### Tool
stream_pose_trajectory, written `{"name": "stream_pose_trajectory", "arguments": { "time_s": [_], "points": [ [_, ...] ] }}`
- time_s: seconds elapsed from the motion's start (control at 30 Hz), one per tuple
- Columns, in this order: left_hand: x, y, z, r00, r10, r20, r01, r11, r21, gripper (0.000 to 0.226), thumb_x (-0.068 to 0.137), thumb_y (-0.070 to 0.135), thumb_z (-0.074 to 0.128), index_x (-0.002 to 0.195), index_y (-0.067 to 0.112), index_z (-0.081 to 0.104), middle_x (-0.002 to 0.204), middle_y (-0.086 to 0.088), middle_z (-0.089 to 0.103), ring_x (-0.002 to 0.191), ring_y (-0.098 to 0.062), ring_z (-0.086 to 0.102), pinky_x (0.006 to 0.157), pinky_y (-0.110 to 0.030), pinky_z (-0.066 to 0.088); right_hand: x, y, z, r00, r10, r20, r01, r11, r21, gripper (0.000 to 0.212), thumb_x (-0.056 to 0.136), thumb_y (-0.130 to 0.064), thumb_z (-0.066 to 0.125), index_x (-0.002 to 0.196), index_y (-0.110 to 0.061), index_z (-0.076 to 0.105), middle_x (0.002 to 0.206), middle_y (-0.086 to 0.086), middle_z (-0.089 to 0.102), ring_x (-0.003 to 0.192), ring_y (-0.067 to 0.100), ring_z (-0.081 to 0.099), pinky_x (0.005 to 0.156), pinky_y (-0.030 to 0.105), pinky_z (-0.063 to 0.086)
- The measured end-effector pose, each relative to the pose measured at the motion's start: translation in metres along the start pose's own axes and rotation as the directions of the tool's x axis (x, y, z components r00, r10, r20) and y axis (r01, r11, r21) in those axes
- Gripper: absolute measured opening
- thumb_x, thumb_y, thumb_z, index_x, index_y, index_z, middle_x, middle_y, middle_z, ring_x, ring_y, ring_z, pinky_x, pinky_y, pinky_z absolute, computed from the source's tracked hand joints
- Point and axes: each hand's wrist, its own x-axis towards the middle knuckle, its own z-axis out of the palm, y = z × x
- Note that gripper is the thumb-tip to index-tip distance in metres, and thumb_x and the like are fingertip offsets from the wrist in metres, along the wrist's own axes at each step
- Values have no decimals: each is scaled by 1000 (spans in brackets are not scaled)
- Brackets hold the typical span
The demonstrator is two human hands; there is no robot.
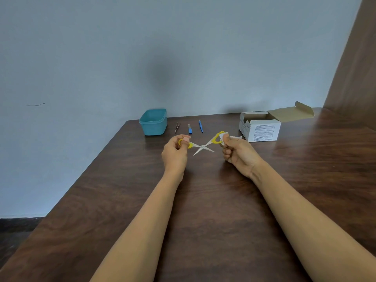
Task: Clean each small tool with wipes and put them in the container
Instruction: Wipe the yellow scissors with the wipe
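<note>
Small yellow-handled scissors (202, 147) are spread wide open above the table. My left hand (175, 153) pinches the left handle ring. My right hand (238, 153) holds a white wipe (223, 137) against the right handle ring. A teal container (154, 122) stands at the back left of the table. Beside it lie tweezers (177, 127), a blue-handled nail file (189, 128) and a thin blue tool (201, 126).
An open white cardboard box of wipes (260, 127) sits at the back right, flap folded back. The dark wooden table (203, 200) ends at a left edge and meets a pale wall behind. A brown wooden panel (354, 68) rises at far right.
</note>
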Motion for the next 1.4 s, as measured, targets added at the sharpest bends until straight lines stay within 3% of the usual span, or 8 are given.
{"name": "stream_pose_trajectory", "arguments": {
  "time_s": [0.27,0.57,0.87,0.97,1.07,1.13,1.27,1.4],
  "points": [
    [7,6,-9,995,-60,-75,56,997,-55,14,96,21,56,90,29,66,79,13,62,75,-5,53,83,-29,47,-2,-2,1,997,13,81,3,980,-198,27,97,-16,50,71,-13,57,67,-3,46,54,6,34,58,20,29],
    [10,12,-20,989,139,-48,-137,989,49,18,97,19,55,88,31,65,76,16,58,69,-4,48,75,-24,44,-3,-3,-2,986,29,162,16,962,-271,27,96,-21,52,76,-12,67,64,-5,48,55,7,35,57,20,29],
    [13,13,-24,981,196,-8,-196,977,-84,19,95,13,57,96,28,69,79,6,60,75,-5,52,77,-19,44,-1,-2,-4,983,66,170,-14,958,-287,25,89,-10,61,68,-12,74,60,-3,56,55,7,37,55,18,31],
    [12,17,-23,983,184,8,-182,977,-114,18,94,14,58,98,30,68,81,6,62,77,-5,54,79,-20,46,-3,-4,-5,965,141,220,-78,958,-275,11,80,-16,71,78,-4,70,60,-3,50,53,5,35,51,15,30],
    [12,18,-23,974,221,41,-215,970,-117,19,95,15,58,97,32,68,77,7,63,74,-6,55,79,-27,48,-5,-5,-4,934,209,290,-101,933,-346,18,78,-17,71,84,-1,66,59,-4,47,47,2,35,51,16,26],
    [12,18,-22,969,241,55,-233,965,-117,18,95,16,57,100,29,68,77,7,63,73,-6,55,74,-24,50,-7,-5,-1,922,224,315,-95,922,-376,13,84,-14,66,73,-7,68,56,-5,47,47,3,33,50,17,25],
    [8,21,-19,958,275,86,-261,954,-146,19,96,15,56,108,27,65,79,5,64,75,-5,56,71,-16,47,-9,-6,3,922,220,319,-62,896,-439,30,86,-11,63,56,-16,68,54,-4,48,46,4,32,50,19,22],
    [2,25,-14,945,314,95,-293,937,-190,30,96,19,57,120,38,55,95,-5,71,86,-4,61,76,-7,45,-12,-2,5,902,185,390,61,840,-539,15,85,-11,65,72,-13,72,66,5,47,50,5,32,48,17,21]
  ]
}}
